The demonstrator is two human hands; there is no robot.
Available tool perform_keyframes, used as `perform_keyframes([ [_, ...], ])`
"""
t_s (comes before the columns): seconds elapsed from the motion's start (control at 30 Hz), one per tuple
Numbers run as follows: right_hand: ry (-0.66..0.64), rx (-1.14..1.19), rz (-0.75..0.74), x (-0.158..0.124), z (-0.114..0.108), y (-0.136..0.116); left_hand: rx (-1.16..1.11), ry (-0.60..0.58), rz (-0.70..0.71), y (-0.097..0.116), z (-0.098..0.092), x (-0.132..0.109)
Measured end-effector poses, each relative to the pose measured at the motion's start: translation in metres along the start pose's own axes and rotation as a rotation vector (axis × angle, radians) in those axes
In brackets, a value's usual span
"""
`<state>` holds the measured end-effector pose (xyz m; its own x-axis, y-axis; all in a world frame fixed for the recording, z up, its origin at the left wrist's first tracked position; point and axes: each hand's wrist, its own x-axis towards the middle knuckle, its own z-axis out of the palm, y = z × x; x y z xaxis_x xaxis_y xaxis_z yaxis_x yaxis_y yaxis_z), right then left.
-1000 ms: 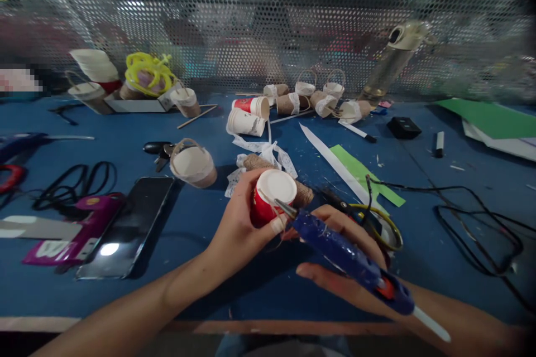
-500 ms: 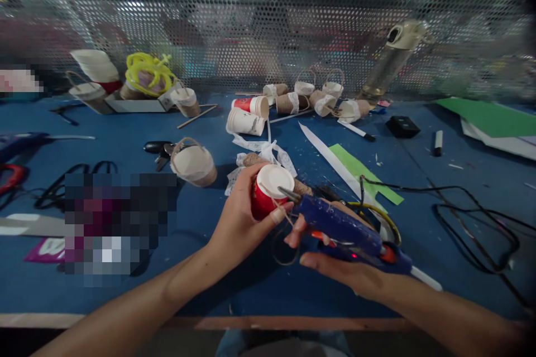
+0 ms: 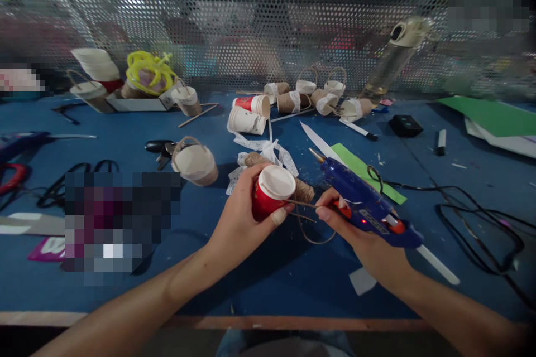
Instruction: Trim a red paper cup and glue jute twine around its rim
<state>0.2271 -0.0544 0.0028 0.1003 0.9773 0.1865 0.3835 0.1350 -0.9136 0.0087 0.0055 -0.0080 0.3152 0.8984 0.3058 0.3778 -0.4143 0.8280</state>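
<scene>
My left hand [image 3: 240, 217] is wrapped round a red paper cup [image 3: 268, 196] held on its side, its white bottom facing up, thumb pressed on the cup's edge. A strand of brown twine [image 3: 302, 204] runs from under that thumb to my right hand [image 3: 360, 234]. My right hand grips a blue glue gun [image 3: 362, 201] with its nozzle pointing up and left, away from the cup, and its fingertips pinch the twine. A twine spool [image 3: 304, 191] lies just behind the cup.
Twine-wrapped cups [image 3: 195, 163] and plain cups [image 3: 247, 121] lie on the blue table [image 3: 268, 284], with lace ribbon [image 3: 268, 152], green paper [image 3: 360, 170], black cables [image 3: 477, 217], a bottle [image 3: 396, 56] and a perforated metal screen [image 3: 251, 17] behind. A blurred patch covers things at left.
The glue gun's nozzle has lifted off the cup and swung up to the right. My right hand has drawn the twine out taut from the cup.
</scene>
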Motion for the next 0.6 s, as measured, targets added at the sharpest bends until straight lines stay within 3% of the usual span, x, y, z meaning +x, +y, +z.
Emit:
perform_keyframes([
  [0.6, -0.006, -0.012, -0.041, 0.0035, -0.0029, -0.0027, -0.307, -0.164, -0.139, 0.0080, -0.0034, -0.0048],
])
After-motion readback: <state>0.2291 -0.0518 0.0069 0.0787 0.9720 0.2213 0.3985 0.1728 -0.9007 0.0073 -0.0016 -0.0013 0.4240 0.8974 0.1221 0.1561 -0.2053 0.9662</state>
